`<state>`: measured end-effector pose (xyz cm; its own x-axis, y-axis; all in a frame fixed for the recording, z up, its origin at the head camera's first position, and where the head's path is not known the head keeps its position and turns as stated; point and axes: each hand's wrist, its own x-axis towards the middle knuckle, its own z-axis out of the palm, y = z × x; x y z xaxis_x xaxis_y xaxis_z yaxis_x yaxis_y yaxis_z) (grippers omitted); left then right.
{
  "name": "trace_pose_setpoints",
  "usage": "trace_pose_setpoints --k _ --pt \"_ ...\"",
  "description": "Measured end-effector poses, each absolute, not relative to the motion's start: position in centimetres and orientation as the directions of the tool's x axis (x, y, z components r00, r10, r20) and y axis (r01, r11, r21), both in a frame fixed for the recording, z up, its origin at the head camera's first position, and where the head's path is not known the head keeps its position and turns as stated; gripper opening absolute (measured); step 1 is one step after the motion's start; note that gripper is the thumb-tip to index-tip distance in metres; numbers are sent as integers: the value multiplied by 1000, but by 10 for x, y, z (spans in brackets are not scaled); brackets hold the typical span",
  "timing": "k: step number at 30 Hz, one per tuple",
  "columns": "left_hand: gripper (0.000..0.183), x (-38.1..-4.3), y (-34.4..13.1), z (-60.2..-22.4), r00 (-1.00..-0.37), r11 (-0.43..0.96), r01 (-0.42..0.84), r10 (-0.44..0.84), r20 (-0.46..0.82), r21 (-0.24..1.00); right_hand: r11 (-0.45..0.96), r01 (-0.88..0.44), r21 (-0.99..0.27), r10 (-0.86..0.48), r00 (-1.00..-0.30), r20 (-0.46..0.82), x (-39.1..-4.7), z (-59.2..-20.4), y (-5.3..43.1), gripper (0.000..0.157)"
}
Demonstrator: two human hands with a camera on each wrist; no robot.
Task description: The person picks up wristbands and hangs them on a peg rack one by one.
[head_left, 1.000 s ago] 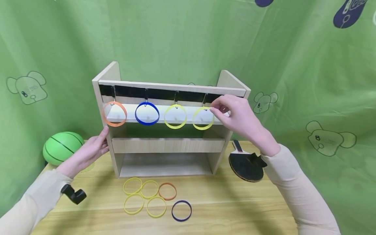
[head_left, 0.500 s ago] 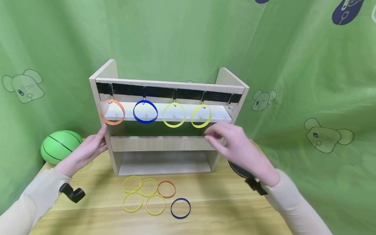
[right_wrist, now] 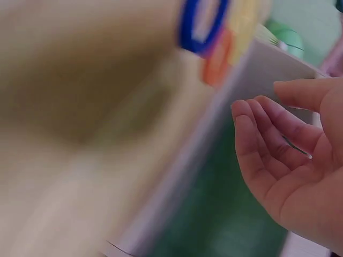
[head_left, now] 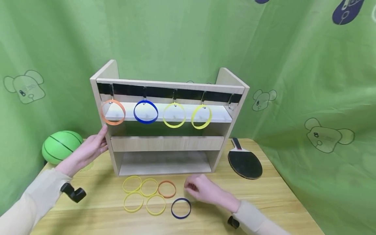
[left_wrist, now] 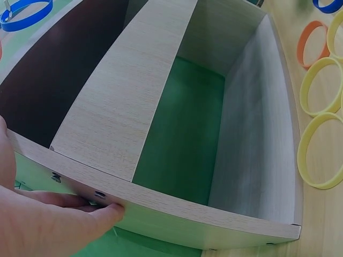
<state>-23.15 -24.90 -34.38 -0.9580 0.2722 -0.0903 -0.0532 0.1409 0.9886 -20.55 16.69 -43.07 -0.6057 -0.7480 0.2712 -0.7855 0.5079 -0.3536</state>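
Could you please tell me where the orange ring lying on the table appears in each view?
Head: the orange ring is low in the picture, just left of centre.
Left wrist: the orange ring is at upper right.
Right wrist: the orange ring, blurred, is near the top, right of centre.
Shared landmark: the wooden rack.

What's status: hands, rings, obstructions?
Left hand touching rack; right hand empty, beside six loose rings. Four hung rings, one bare hook. Nothing visibly blocking right hand.
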Motion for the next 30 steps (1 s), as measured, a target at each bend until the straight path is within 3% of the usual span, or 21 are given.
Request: trace_pose_setpoints --k 5,15,30 --pt "98 -232 -248 -342 -958 147 -47 272 -86 988 545 -737 -400 -741 -646 180 -202 -454 168 7" --pt "99 -233 -246 -340 -960 134 -50 267 -85 990 590 -700 -403 -739 -669 80 -198 -459 166 8" --pt "97 -232 -249 -344 -958 140 -47 275 -84 989 588 -715 -378 -747 -660 87 -195 -461 166 7"
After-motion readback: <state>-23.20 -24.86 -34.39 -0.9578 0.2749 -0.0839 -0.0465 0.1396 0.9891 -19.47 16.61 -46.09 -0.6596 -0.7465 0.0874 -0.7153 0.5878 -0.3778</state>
